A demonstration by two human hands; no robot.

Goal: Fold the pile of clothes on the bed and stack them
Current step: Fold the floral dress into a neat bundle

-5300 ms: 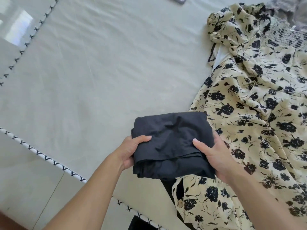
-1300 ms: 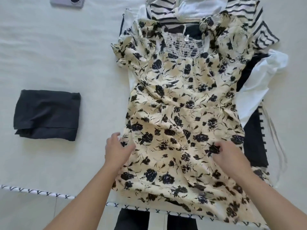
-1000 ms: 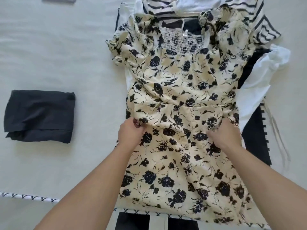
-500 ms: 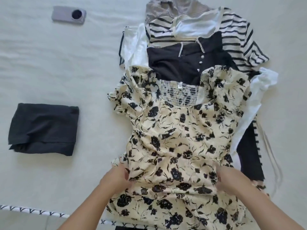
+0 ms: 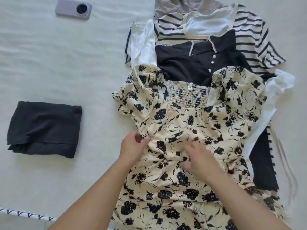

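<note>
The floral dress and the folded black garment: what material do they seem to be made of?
Floral dress: thin woven cloth, matte, maybe viscose or chiffon; it crumples in fine wrinkles.
Folded black garment: heavier matte cloth, perhaps cotton; it holds flat, thick folds.

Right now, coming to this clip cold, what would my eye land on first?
The cream floral dress spread over the clothes pile in the centre, with the left hand pinching its waist edge and the right hand on the fabric beside it. Next, the folded black garment lying alone on the bed to the left, and a phone at top left.
</note>
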